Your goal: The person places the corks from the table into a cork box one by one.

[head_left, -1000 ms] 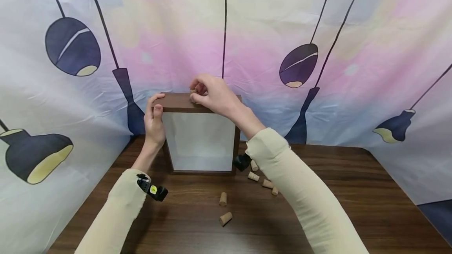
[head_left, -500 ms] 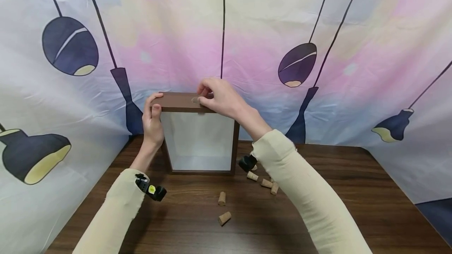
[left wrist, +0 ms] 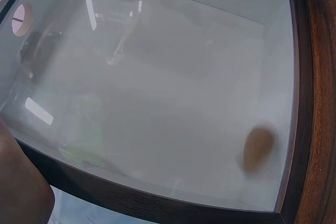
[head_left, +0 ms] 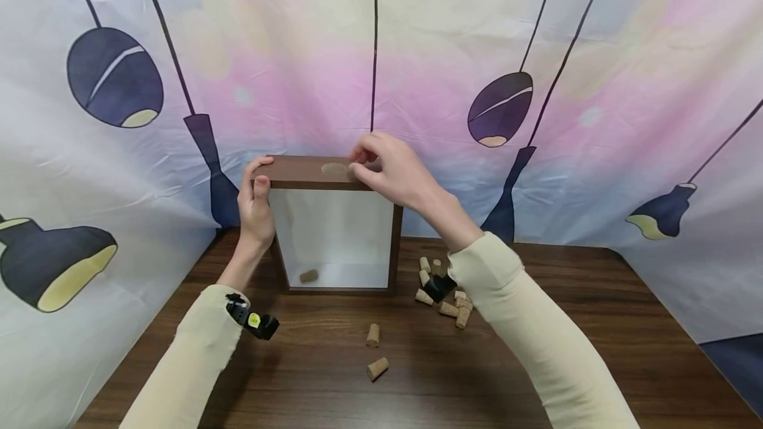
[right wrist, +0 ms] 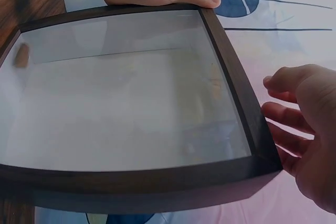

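Observation:
A brown shadow box [head_left: 304, 173] with a clear front and white inside stands upright on the table. My left hand [head_left: 256, 212] grips its upper left corner, thumb at the front and fingers over the top. An oval hole [head_left: 335, 169] pierces the box's top. Just right of that hole is my right hand [head_left: 396, 171], its fingers loosely bent with nothing between them; the right wrist view shows the fingers [right wrist: 294, 116] beside the frame's top edge. One cork [head_left: 308, 276] lies inside at the bottom left, blurred in the left wrist view.
Two loose corks [head_left: 377, 369] lie on the dark wooden table [head_left: 298, 376] in front of the box. Several more corks [head_left: 462, 316] are scattered to its right, partly hidden by the right wrist camera [head_left: 440, 288]. A patterned cloth [head_left: 429, 38] hangs close behind.
My right hand has let go of a cork at the hole and moved right, uncovering the hole. A cork now lies inside the box. The left hand keeps its grip.

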{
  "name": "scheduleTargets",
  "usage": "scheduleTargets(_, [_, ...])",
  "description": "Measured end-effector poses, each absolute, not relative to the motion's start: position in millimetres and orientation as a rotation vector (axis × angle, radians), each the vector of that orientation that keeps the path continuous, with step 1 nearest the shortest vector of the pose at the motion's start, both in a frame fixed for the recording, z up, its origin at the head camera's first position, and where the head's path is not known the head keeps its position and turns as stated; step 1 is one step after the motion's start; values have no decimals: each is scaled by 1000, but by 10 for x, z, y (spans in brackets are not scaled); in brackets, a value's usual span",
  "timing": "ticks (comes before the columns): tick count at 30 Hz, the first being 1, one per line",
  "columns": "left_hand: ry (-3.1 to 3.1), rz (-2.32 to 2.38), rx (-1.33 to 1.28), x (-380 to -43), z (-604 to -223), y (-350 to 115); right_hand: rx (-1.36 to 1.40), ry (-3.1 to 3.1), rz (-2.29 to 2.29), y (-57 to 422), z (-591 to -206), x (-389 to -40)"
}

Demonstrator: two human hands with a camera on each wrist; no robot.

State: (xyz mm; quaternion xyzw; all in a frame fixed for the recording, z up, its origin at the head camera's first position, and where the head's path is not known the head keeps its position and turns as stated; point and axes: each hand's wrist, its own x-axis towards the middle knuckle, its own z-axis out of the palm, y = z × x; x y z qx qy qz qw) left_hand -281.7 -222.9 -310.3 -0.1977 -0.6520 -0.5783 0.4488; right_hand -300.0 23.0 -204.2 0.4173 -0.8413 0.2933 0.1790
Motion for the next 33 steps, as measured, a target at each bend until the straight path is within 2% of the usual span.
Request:
scheduleTargets(10, [-1606, -1439, -477, -3086, -3297, -2401, 1248, -2207, 784, 433, -2181, -2891])
scheduleTargets(17, [-1611, -1438, -474, -3072, -3285, -2378, 1352, -2078, 752, 522, -2316, -2811])
scheduleTargets(25, [-1607, -1454, -502, -2844, -3131, -2256, 1463, -2044, 717, 562, -2481, -2708])
scheduleTargets(33, [-1622, -1447, -470, -3040, -3273, -2371, 1537, -2077, 671, 593, -2688, -2652])
